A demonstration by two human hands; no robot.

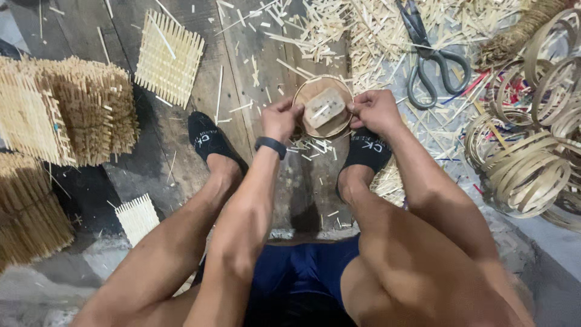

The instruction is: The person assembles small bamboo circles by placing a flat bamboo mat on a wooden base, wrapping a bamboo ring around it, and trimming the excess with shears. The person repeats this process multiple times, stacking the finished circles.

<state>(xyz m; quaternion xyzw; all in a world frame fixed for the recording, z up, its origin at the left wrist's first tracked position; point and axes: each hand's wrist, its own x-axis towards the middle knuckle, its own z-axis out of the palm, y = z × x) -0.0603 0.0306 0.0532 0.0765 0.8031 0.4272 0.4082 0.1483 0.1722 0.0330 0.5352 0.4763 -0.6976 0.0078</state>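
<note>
Bamboo round hoop frame (322,106) | left hand (279,120), right hand (375,110) gripping rim

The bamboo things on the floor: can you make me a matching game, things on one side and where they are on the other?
Things:
1. round bamboo hoop
2. scissors
3. pile of bamboo rings
4. flat woven mat

Places:
A. far right side of the floor
B. upper left, lying flat on the planks
C. held between the left hand and right hand
D. top, on the heap of bamboo scraps

Pairs: 1-C, 2-D, 3-A, 4-B
</note>
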